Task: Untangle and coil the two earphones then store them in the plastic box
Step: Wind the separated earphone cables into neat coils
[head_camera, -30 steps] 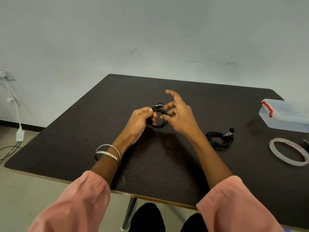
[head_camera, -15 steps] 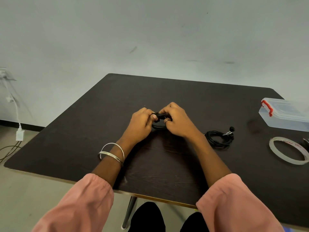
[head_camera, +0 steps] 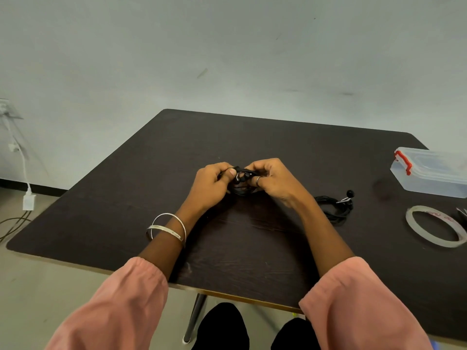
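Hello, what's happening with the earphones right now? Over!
Both hands, left hand and right hand, grip coiled earphone. Second earphone on table. Plastic box closed.

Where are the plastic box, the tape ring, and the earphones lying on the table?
plastic box (head_camera: 434, 174): head view, on its clear lid.
tape ring (head_camera: 414, 224): head view, on its left band.
earphones on the table (head_camera: 333, 207): head view, on the coiled wire.

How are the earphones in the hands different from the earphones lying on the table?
The earphones in the hands are gripped between the left hand and the right hand; the earphones on the table lie untouched, to the right of the right forearm. The held earphones are partly hidden by fingers, while the ones on the table are in full view, with one earbud sticking out. Both are black and bundled into a coil, and neither is in the plastic box.
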`<act>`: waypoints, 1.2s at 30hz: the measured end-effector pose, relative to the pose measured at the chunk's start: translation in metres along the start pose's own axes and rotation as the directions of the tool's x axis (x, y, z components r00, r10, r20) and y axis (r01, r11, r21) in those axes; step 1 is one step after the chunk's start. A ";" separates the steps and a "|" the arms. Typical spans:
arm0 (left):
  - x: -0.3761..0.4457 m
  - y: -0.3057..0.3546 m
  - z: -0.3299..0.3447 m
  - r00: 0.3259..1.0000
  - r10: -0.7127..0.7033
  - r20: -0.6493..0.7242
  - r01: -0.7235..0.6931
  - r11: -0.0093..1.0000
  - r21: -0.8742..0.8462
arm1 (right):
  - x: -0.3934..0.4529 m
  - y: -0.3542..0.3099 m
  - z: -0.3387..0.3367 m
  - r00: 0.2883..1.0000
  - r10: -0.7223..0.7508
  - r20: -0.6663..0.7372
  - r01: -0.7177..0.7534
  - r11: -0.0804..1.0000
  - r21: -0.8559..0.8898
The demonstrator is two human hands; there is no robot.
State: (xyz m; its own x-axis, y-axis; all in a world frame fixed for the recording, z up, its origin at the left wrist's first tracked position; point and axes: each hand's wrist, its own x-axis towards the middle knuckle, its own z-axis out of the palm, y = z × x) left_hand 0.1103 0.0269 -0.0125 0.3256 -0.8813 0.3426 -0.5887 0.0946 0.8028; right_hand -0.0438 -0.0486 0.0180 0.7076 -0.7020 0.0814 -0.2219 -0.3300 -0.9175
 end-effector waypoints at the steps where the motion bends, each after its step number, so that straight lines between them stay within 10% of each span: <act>1: 0.001 0.001 0.000 0.999 -0.047 0.023 0.048 0.997 -0.057 | 0.000 0.000 0.000 1.000 0.001 0.001 -0.001 1.000 0.011; 10: 0.001 0.005 0.000 0.977 -0.188 0.099 0.212 0.897 -0.389 | 0.005 0.005 0.005 0.955 -0.259 -0.147 0.183 0.900 -0.396; 16: 0.000 0.005 -0.002 0.978 -0.193 0.079 0.209 0.912 -0.353 | 0.009 0.010 0.009 0.795 -0.607 -0.022 0.430 0.588 -0.685; 36: 0.003 0.002 -0.005 0.970 -0.150 0.190 0.219 0.879 -0.423 | 0.006 0.005 0.010 0.758 -0.652 0.017 0.504 0.570 -0.649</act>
State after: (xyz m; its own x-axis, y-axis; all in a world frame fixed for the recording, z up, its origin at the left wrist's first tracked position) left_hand 0.1140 0.0269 -0.0077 0.2638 -0.9572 0.1193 -0.1332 0.0863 0.9873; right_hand -0.0339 -0.0485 0.0105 0.6923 -0.3070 0.6530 -0.2051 -0.9514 -0.2298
